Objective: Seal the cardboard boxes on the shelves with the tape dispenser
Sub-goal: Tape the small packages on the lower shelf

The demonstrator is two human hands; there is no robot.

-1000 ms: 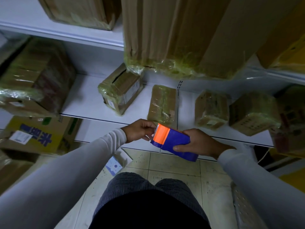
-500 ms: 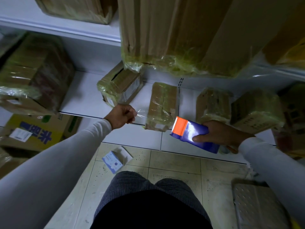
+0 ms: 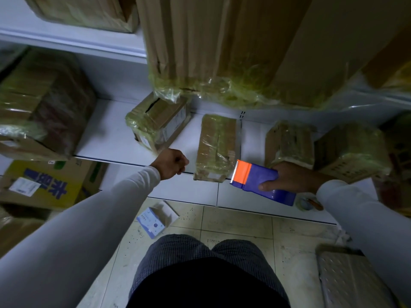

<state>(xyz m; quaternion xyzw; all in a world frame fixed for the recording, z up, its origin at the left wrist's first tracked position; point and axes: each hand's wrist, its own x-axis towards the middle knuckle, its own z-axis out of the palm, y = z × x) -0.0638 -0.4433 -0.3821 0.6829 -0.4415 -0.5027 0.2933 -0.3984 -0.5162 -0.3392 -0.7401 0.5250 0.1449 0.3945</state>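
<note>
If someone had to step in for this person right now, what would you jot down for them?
Right hand: grip on the blue and orange tape dispenser, toothed end facing the narrow box.
Left hand: fingers curled near the shelf edge, left of that box; whether it pinches a tape end, I cannot tell.
Boxes: the narrow box lies at the shelf's front edge, already wrapped in shiny tape. The box behind the left hand shows an open gap in its top.
Left: lay tape over the narrow box, then probably seal the gapped one.
</note>
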